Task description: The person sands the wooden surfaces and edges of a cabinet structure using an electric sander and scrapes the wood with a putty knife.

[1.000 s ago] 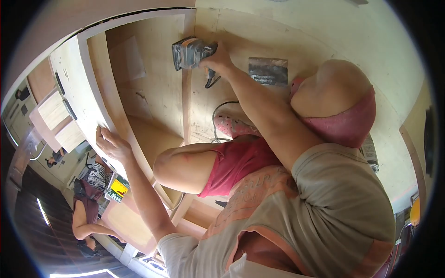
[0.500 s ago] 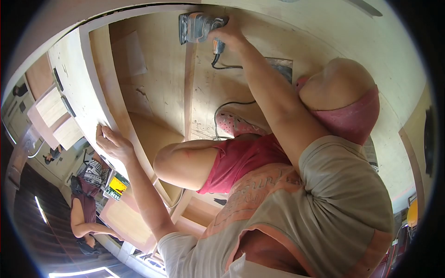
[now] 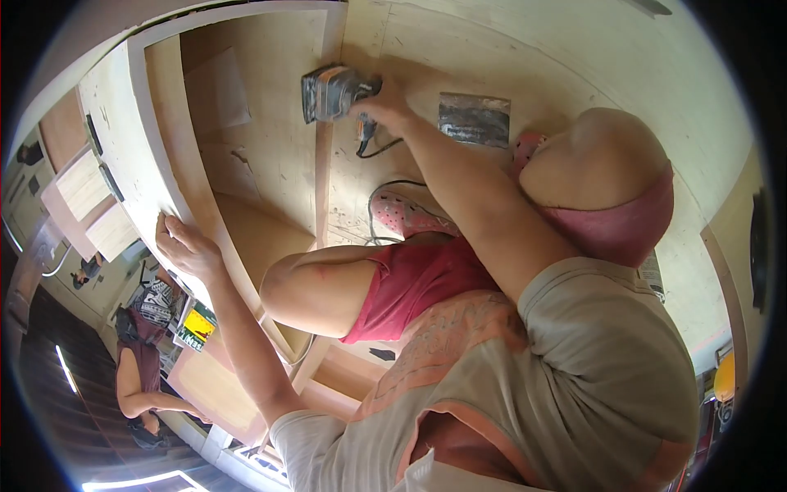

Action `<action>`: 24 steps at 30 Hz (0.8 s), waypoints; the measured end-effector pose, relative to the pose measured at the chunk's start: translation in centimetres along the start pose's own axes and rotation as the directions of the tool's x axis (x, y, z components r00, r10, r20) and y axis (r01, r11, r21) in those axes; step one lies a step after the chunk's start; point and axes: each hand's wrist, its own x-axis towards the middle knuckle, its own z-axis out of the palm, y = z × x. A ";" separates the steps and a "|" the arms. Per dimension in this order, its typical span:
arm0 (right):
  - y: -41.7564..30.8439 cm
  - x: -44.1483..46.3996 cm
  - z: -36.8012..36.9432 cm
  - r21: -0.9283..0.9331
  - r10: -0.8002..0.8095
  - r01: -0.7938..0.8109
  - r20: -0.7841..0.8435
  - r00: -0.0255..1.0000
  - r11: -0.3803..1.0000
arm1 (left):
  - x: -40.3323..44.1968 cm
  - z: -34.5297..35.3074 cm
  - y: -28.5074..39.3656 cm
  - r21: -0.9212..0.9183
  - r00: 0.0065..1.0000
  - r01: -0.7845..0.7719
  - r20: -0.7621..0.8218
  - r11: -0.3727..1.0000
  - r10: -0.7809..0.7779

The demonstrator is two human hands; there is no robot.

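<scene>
The outstretched right hand [image 3: 384, 107] grips; the left hand [image 3: 189, 250] is loosely bent.

Dusty plastic sander [image 3: 329, 93], matt wooden cabinet [image 3: 170, 107]

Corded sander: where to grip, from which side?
I'd grip the sander at the end opposite its broad pad, coming from image right, where the right hand holds it. The pad faces image left; the cord trails below.
</scene>
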 end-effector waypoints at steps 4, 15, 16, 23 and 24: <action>1.0 -1.2 1.4 -0.040 -0.017 0.012 -0.113 0.993 0.999 | 0.0 0.0 0.4 -0.008 1.000 0.003 -0.010 1.000 -0.003; -1.0 3.4 -0.6 -0.081 -0.091 0.076 -0.188 0.978 0.994 | -0.1 -0.2 0.4 0.002 1.000 -0.024 -0.008 1.000 0.024; -1.7 3.2 -0.9 -0.083 -0.091 0.076 -0.191 0.977 0.994 | -0.1 -0.2 0.4 0.002 1.000 -0.014 -0.009 1.000 0.014; -4.1 5.1 -1.3 0.124 -0.179 0.209 -0.220 0.959 0.970 | -0.1 -0.1 0.5 -0.026 1.000 0.027 -0.007 0.999 -0.027; -4.4 4.9 -1.1 0.138 -0.245 0.307 -0.345 0.906 0.942 | -0.1 -0.1 0.5 -0.026 1.000 0.025 -0.011 0.999 -0.026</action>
